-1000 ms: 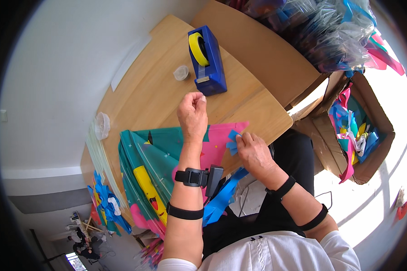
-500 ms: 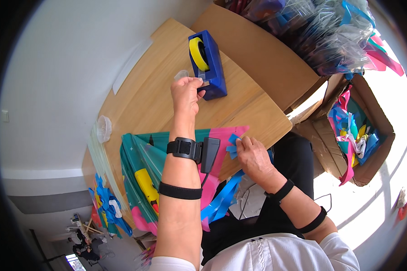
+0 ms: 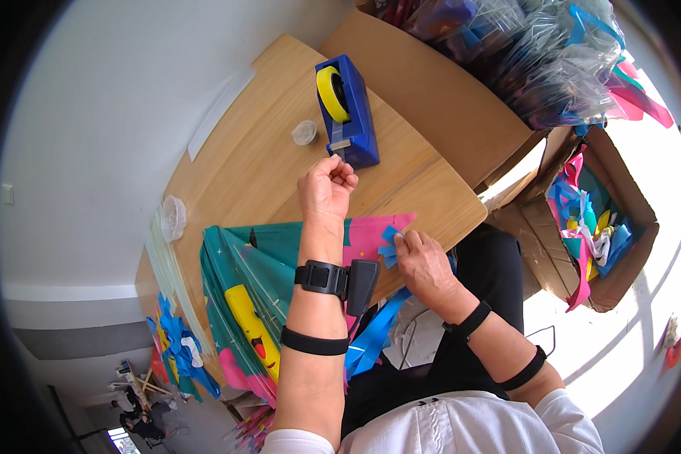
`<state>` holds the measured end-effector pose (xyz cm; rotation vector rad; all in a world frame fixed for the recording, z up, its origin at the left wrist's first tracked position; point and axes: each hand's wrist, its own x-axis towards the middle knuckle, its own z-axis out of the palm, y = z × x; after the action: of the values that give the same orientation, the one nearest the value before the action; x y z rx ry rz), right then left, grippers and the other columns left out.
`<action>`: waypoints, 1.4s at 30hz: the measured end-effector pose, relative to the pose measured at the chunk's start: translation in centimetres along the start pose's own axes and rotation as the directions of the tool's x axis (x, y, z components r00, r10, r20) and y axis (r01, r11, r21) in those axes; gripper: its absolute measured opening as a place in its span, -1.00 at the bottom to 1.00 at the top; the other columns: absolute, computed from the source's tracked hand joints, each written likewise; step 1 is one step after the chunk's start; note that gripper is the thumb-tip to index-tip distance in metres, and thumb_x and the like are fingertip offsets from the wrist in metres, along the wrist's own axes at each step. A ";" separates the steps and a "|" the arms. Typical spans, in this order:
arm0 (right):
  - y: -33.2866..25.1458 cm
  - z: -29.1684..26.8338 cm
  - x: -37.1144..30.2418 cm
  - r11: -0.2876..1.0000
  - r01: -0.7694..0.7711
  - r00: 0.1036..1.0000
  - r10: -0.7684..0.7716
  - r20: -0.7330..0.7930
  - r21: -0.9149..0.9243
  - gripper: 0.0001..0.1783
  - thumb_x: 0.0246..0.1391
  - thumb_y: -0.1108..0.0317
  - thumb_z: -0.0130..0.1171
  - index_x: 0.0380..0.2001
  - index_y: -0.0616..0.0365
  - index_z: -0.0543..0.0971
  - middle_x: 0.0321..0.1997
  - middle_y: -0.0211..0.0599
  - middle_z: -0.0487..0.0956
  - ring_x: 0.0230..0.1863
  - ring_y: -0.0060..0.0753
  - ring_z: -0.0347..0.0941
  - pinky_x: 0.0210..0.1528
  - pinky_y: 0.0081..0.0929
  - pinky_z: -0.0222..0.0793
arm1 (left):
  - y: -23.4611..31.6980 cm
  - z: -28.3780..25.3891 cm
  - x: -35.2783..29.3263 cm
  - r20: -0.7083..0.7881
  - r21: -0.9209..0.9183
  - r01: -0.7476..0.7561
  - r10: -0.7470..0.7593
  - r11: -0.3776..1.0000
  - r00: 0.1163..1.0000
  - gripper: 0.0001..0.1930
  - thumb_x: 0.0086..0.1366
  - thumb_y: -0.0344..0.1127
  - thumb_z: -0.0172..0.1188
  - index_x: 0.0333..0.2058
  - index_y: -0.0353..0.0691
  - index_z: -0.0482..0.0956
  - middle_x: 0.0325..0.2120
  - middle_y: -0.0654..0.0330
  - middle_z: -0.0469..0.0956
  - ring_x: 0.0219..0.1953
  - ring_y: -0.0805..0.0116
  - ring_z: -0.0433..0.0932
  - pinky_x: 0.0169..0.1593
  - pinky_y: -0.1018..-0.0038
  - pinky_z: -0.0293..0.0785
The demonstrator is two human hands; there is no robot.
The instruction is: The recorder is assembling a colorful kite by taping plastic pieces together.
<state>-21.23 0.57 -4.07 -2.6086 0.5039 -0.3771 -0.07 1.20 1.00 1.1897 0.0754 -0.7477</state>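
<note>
A blue tape dispenser (image 3: 362,113) with a yellow-cored roll (image 3: 329,94) stands on the wooden table. Just below its cutter edge is my left hand (image 3: 327,185), thumb and fingers pinched on the end of a clear tape strip that is hard to see. My right hand (image 3: 429,265) pinches a folded blue ribbon (image 3: 390,244) against the pink edge of a printed fabric sheet (image 3: 231,250) in green, pink and yellow. The long blue tail (image 3: 378,333) hangs beneath that hand over the table edge. My left forearm hides part of the sheet.
Beside the dispenser sits a small clear cup (image 3: 304,133); a clear container (image 3: 173,218) is by the wall. Blue strips (image 3: 178,344) hang at the left edge. To the right are a cardboard box (image 3: 635,197) of scraps and plastic-wrapped bundles (image 3: 560,68).
My left hand has come down from the dispenser's cutter toward me, uncovering the small cup. My right hand keeps its place on the blue ribbon.
</note>
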 end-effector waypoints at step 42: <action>-0.2 0.8 -0.7 0.997 0.008 0.992 -0.017 -0.123 -0.071 -0.79 0.02 0.44 0.05 -0.29 0.37 0.49 -0.37 -0.16 0.43 -0.28 -0.20 0.44 -0.25 -0.33 0.41 | -1.8 -2.3 -3.0 0.496 0.868 -0.461 -0.367 0.184 0.787 -0.88 0.14 -0.41 0.25 -0.50 -0.29 0.52 -0.62 0.32 0.44 -0.52 0.52 0.36 -0.44 0.49 0.34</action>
<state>-21.50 1.27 -4.79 -2.6692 0.5514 -0.5362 -2.61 4.31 -0.04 2.1107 -1.2841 -1.1533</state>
